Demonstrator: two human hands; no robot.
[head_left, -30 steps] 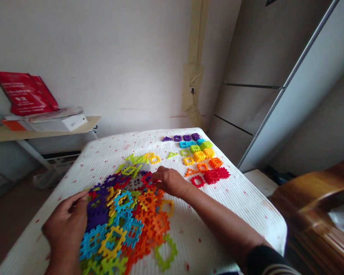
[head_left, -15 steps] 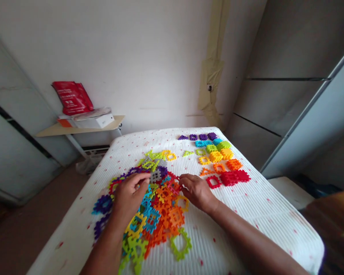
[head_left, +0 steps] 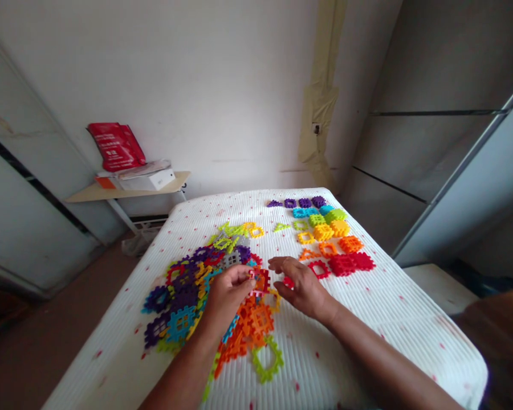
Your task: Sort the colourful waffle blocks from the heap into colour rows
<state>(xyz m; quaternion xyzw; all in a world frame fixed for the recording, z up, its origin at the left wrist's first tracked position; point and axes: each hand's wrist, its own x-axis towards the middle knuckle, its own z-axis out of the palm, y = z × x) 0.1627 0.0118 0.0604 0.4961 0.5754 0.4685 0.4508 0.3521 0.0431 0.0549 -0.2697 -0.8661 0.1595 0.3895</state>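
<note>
A heap of colourful interlocking plastic tiles (head_left: 183, 296) lies on a white ribbed mattress (head_left: 367, 319). My left hand (head_left: 228, 293) is over the heap's right side, its fingertips pinched on a red tile (head_left: 256, 279). My right hand (head_left: 301, 285) hovers just right of it with fingers spread and curved, over another red piece (head_left: 288, 281). Beyond my right hand lie sorted rows of tiles: purple (head_left: 301, 203), blue (head_left: 305, 212), green (head_left: 331, 216), yellow (head_left: 331, 229), orange (head_left: 350, 244) and red (head_left: 350, 263). A green open frame (head_left: 267, 359) lies near the front of the heap.
A low shelf (head_left: 85, 195) at the back left carries a red bag (head_left: 117, 145) and a white box (head_left: 143, 179). Grey panels (head_left: 453, 188) stand to the right of the bed. Brown wooden furniture (head_left: 500, 336) is at the right edge.
My left hand moved right across the heap and closed its fingertips on a red tile. My right hand drew slightly back and opened. The view steadied on the bed.
</note>
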